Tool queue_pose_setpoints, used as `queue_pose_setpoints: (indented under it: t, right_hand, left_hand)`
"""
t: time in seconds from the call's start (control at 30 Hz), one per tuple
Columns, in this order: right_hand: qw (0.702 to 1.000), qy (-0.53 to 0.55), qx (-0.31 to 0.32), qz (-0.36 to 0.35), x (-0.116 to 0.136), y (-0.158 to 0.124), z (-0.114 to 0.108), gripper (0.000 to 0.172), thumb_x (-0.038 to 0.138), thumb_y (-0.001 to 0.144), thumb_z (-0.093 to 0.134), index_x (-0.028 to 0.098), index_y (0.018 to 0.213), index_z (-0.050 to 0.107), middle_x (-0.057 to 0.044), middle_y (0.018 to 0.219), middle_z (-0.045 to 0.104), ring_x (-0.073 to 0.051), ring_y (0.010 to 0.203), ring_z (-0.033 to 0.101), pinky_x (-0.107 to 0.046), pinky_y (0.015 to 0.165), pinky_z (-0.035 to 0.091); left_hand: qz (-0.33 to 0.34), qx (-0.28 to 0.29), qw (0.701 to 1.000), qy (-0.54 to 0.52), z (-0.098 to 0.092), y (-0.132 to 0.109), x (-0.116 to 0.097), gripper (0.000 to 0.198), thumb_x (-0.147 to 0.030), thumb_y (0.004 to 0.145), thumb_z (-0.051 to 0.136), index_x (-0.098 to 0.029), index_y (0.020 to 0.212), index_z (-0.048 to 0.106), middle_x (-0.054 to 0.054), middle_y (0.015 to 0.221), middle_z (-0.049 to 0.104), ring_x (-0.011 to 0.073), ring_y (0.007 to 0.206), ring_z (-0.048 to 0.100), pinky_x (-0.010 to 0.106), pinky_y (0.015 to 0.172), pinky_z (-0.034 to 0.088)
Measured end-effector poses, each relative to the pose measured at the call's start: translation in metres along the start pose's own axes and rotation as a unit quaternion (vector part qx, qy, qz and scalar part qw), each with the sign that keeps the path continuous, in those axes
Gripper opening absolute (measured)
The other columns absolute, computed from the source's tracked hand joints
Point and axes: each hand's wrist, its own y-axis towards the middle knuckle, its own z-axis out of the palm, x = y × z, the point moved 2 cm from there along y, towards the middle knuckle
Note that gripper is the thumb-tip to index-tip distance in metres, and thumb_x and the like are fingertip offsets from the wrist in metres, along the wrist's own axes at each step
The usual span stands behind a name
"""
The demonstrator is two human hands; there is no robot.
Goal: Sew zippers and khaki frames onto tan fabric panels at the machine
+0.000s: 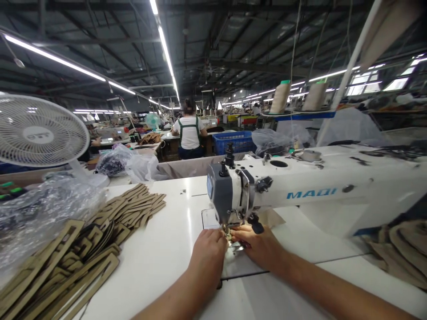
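Note:
A white MAQI sewing machine [310,186] stands in front of me, its lit needle area between my hands. Just left of the presser foot, my left hand [208,251] is closed, fingers curled down; whatever is in them is hidden. My right hand [258,244] lies right of the needle, its fingers closed on the edge of a beige fabric piece [271,218]. That piece spreads out behind the hand, under the machine arm. A small metal plate [237,247] shows between the hands.
Brown frame-shaped fabric pieces [96,240] are heaped at left beside crumpled clear plastic [43,218] and a white fan [43,131]. Folded beige fabric [403,249] lies at right. Thread cones [280,98], a blue basket [233,142] and a seated person [189,133] are beyond.

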Motion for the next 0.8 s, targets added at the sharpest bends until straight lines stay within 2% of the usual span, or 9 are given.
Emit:
queue_pose_setpoints:
  t: [0.37, 0.5, 0.6, 0.7, 0.8]
  right_hand:
    - [0.999, -0.015, 0.006, 0.029, 0.006, 0.003, -0.003, 0.041, -0.001, 0.068, 0.053, 0.025, 0.095, 0.069, -0.001, 0.1, 0.069, -0.016, 0.086, 0.066, -0.024, 0.08, 0.049]
    - [0.999, -0.035, 0.017, 0.031, 0.006, 0.006, -0.007, 0.035, 0.003, 0.072, 0.052, 0.026, 0.094, 0.068, 0.001, 0.097, 0.07, -0.016, 0.083, 0.066, -0.023, 0.075, 0.049]
    - [0.997, -0.062, 0.027, 0.043, -0.005, 0.006, -0.021, 0.025, 0.009, 0.076, 0.051, 0.022, 0.089, 0.067, -0.002, 0.086, 0.071, -0.018, 0.075, 0.066, -0.024, 0.065, 0.048]
    - [0.992, -0.096, 0.034, 0.072, -0.015, -0.01, -0.035, 0.024, 0.008, 0.074, 0.048, 0.018, 0.086, 0.066, -0.006, 0.084, 0.071, -0.021, 0.066, 0.065, -0.026, 0.056, 0.047]
    - [0.989, -0.122, 0.044, 0.071, -0.006, -0.051, -0.028, 0.028, 0.014, 0.071, 0.055, 0.016, 0.096, 0.067, -0.014, 0.106, 0.066, -0.025, 0.065, 0.066, -0.031, 0.054, 0.05]
  left_hand:
    - [-0.013, -0.023, 1.0, -0.016, -0.002, 0.0, -0.001, 0.013, -0.006, 0.08, 0.056, -0.015, 0.087, 0.064, 0.007, 0.09, 0.068, 0.0209, 0.085, 0.063, 0.035, 0.076, 0.052]
    - [-0.019, -0.03, 0.999, -0.015, -0.003, -0.001, 0.0, 0.012, -0.008, 0.081, 0.055, -0.016, 0.083, 0.064, 0.006, 0.091, 0.069, 0.0206, 0.085, 0.063, 0.035, 0.076, 0.052]
    - [-0.025, -0.037, 0.999, -0.008, -0.008, -0.003, 0.003, 0.018, -0.006, 0.081, 0.051, -0.016, 0.089, 0.064, 0.009, 0.1, 0.068, 0.0215, 0.09, 0.063, 0.037, 0.078, 0.052]
    - [-0.025, -0.039, 0.999, -0.003, -0.015, -0.005, 0.004, 0.027, -0.002, 0.08, 0.048, -0.016, 0.097, 0.063, 0.01, 0.106, 0.066, 0.0225, 0.095, 0.061, 0.04, 0.082, 0.05]
    - [-0.014, -0.027, 1.0, -0.006, -0.018, -0.007, 0.001, 0.028, -0.002, 0.079, 0.049, -0.017, 0.098, 0.063, 0.008, 0.1, 0.068, 0.0208, 0.091, 0.063, 0.039, 0.084, 0.048]
